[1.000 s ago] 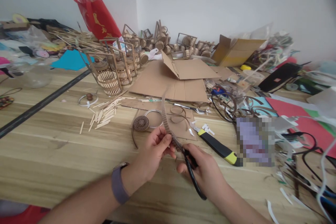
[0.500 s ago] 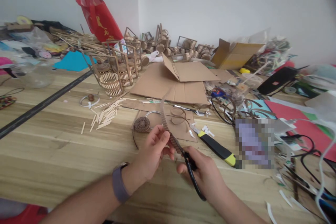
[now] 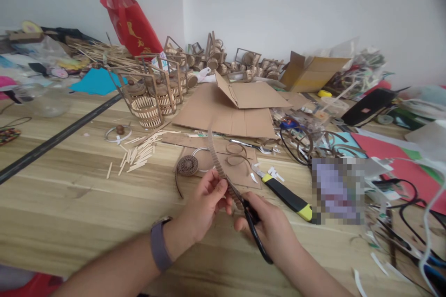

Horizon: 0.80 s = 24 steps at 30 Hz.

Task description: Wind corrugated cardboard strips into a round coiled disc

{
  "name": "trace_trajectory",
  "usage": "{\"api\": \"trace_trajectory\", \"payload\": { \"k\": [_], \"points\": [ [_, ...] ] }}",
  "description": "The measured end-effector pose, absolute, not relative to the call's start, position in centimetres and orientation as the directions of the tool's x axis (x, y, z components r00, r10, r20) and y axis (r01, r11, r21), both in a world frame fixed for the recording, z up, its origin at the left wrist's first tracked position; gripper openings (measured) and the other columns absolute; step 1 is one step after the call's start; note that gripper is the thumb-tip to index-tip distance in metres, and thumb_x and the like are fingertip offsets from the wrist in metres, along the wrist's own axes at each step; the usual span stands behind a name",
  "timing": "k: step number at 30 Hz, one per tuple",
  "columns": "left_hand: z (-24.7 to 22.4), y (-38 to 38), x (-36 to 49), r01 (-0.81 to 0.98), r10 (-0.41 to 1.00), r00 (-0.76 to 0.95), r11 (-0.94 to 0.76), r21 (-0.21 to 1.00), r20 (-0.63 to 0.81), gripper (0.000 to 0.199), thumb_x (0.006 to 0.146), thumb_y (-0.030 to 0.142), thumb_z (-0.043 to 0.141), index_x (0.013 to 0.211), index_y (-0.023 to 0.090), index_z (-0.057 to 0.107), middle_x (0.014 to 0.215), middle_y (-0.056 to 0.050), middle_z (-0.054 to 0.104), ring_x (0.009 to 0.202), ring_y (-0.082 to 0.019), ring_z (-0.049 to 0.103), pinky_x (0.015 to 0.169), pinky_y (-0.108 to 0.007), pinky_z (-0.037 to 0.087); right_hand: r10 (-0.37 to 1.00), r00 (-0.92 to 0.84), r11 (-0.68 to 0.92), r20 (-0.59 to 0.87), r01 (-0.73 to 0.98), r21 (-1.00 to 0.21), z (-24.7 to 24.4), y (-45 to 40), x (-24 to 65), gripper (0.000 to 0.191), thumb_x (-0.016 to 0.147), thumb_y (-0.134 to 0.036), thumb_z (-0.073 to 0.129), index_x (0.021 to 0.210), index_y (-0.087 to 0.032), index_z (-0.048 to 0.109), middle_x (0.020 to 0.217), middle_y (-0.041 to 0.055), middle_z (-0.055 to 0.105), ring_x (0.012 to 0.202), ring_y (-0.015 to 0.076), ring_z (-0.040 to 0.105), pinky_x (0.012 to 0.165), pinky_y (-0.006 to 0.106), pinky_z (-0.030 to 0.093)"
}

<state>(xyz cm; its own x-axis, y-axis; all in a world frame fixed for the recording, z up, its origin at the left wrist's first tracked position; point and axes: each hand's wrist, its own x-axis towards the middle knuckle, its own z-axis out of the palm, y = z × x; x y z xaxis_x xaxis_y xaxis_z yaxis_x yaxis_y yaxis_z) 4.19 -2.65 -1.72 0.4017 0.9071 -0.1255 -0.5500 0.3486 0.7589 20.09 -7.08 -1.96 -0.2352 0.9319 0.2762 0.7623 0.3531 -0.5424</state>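
A narrow strip of corrugated cardboard is pinched between the thumb and fingers of my left hand, its long end standing up and away from me. My right hand grips black-handled scissors, whose blades lie along the strip close to my left fingertips. Just beyond my left hand rests a coiled corrugated roll with a loose tail. A loosely curled brown strip lies on a flat cardboard piece. To the right of the scissors is a black and yellow utility knife.
Small wooden sticks are scattered at left, in front of several miniature baskets with tall handles. Folded cardboard lies mid-table. A black bar crosses the left side. Cables, red paper and paper scraps crowd the right.
The upper end of the cardboard strip has swung slightly left. Both hands stay in nearly the same place, still holding the strip and the scissors.
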Motion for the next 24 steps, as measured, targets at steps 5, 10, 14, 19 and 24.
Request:
{"api": "trace_trajectory", "payload": {
  "k": [5,10,14,19,24],
  "points": [
    [-1.8,-2.6,4.1,-0.552,0.903,0.413,0.350,0.756,-0.116,0.042,0.070,0.046,0.082,0.081,0.017,0.055,0.065,0.006,0.057,0.055,-0.007,0.053,0.046,-0.017,0.044,0.930,-0.202,0.349,0.308,0.746,-0.567,-2.0,-6.9,20.2,0.040,0.090,-0.059,0.050,0.076,-0.022,0.058,0.060,0.0004,0.064,0.049,0.0152,0.060,0.046,0.022,0.044],
    [-1.8,-2.2,3.7,-0.510,0.919,0.367,0.329,0.795,-0.145,0.045,0.069,0.050,0.081,0.076,0.017,0.051,0.078,0.001,0.066,0.052,-0.006,0.052,0.043,-0.017,0.037,0.975,-0.017,0.117,0.224,0.889,-0.443,-2.4,-5.5,22.5,0.028,0.088,-0.046,0.056,0.098,-0.022,0.064,0.075,0.0050,0.073,0.061,0.0226,0.069,0.053,0.028,0.050],
    [-1.5,-2.0,3.5,-0.478,0.916,0.380,0.316,0.820,-0.131,0.045,0.069,0.051,0.080,0.075,0.017,0.052,0.072,0.002,0.064,0.047,-0.004,0.045,0.042,-0.018,0.033,0.974,-0.008,0.083,0.227,0.944,-0.320,-3.3,-4.6,24.4,0.038,0.088,-0.032,0.052,0.124,-0.020,0.058,0.102,0.0104,0.073,0.084,0.0270,0.072,0.068,0.035,0.056],
    [-1.5,-2.0,3.5,-0.439,0.881,0.464,0.320,0.840,-0.093,0.044,0.070,0.053,0.078,0.075,0.015,0.056,0.062,0.004,0.055,0.048,-0.006,0.043,0.046,-0.020,0.032,0.849,-0.149,0.296,0.507,0.929,-0.223,-2.8,-5.1,23.7,0.036,0.092,-0.032,0.051,0.125,-0.020,0.060,0.110,0.0139,0.069,0.099,0.0286,0.069,0.083,0.041,0.056],
    [-1.8,-2.6,3.8,-0.379,0.789,0.607,0.391,0.839,-0.093,0.044,0.067,0.052,0.081,0.072,0.015,0.057,0.058,0.006,0.047,0.049,-0.006,0.038,0.049,-0.021,0.028,0.669,-0.305,0.626,0.678,0.724,-0.292,-0.5,-6.4,21.2,0.014,0.092,-0.030,0.058,0.103,-0.023,0.063,0.085,0.0045,0.072,0.077,0.0199,0.071,0.071,0.031,0.059]
  ]
}}
